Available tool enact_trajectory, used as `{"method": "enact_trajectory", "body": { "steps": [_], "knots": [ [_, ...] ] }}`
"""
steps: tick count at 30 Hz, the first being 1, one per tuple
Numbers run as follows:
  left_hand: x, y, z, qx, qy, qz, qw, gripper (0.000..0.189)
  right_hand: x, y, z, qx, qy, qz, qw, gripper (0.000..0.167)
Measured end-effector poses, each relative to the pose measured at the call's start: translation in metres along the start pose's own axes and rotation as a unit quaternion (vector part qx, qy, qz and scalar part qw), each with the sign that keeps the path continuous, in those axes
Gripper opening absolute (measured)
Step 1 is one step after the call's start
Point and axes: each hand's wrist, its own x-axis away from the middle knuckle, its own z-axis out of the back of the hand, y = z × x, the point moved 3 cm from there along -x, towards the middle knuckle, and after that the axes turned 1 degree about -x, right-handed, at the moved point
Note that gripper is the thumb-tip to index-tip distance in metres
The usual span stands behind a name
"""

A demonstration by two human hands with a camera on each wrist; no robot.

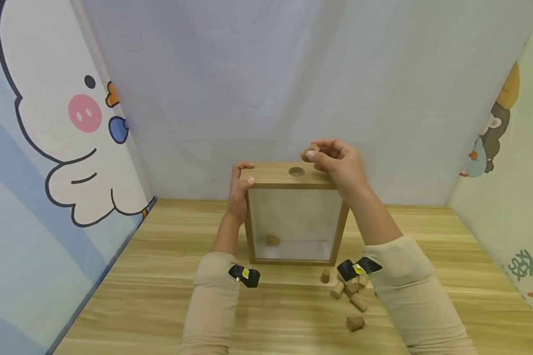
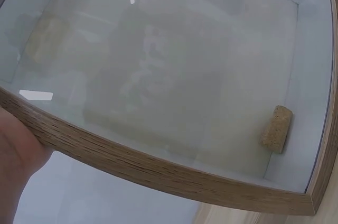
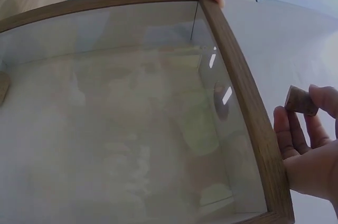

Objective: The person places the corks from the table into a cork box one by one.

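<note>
A wooden box frame with a clear front pane [image 1: 266,173] stands upright on the table, a round hole [image 1: 296,171] in its top. My left hand [image 1: 238,195] grips the top left corner, thumb in front and fingers over the top. Just above and right of the hole, my right hand [image 1: 345,165] pinches a cork [image 1: 308,153] between thumb and fingers. The right wrist view shows this cork [image 3: 301,101] outside the frame, beside the hole. Behind the pane, one cork [image 2: 278,130] lies at the bottom left of the box.
Several loose corks [image 1: 352,290] lie in a pile before the box's right corner, partly behind the right wrist strap. One cork [image 1: 325,276] stands apart near the box, another [image 1: 355,323] lies closer to me. A pale curtain [image 1: 266,88] hangs behind the table [image 1: 160,276].
</note>
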Motion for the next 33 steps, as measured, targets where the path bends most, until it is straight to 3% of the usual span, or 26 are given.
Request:
{"method": "enact_trajectory", "body": {
  "steps": [4, 9, 13, 18, 22, 27, 33],
  "knots": [
    [-0.001, 0.000, 0.002, 0.000, -0.001, 0.000, 1.0000, 0.047, -0.016, 0.004, -0.004, 0.067, -0.010, -0.040, 0.9969, 0.031],
    [0.000, 0.000, 0.004, -0.003, 0.004, 0.000, 1.0000, 0.049, -0.030, 0.004, -0.009, 0.105, -0.042, -0.101, 0.9884, 0.028],
    [0.002, 0.006, 0.001, -0.008, -0.002, 0.001, 1.0000, 0.048, -0.038, 0.001, -0.014, 0.135, -0.074, -0.164, 0.9744, 0.026],
    [0.007, 0.028, -0.006, -0.010, -0.004, 0.001, 0.9999, 0.048, -0.047, -0.004, -0.017, 0.174, -0.117, -0.210, 0.9550, 0.022],
    [0.009, 0.038, -0.009, -0.006, -0.008, 0.008, 0.9999, 0.049, -0.052, -0.005, -0.014, 0.186, -0.134, -0.220, 0.9481, 0.021],
    [0.010, 0.040, -0.010, -0.018, -0.012, 0.006, 0.9997, 0.050, -0.055, -0.002, -0.009, 0.178, -0.143, -0.215, 0.9495, 0.027],
    [0.010, 0.038, -0.007, -0.024, -0.007, 0.004, 0.9997, 0.050, -0.037, -0.008, 0.001, 0.179, -0.161, -0.149, 0.9591, 0.032]
  ]
}}
